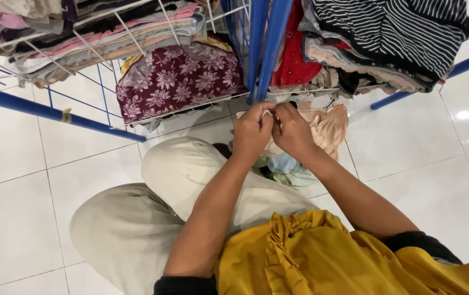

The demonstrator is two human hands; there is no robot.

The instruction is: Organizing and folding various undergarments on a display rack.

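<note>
My left hand (252, 133) and my right hand (291, 131) meet at the fingertips just below the blue rack post (263, 43). Both pinch a small pale piece of cloth (267, 114) between them. Behind the hands lies a peach-coloured garment (330, 127) on the floor, with a light blue and green bundle (284, 165) under my right wrist. I am crouched, with beige trousers (180, 180) and a mustard top (311, 257) below the arms.
A blue and white wire rack holds folded clothes: a maroon floral garment (177, 79) on the left shelf, pink and beige stacks (108, 33) above it, red cloth (297, 60) and a black-and-white striped piece (393, 33) on the right. White tiled floor (21, 207) surrounds me.
</note>
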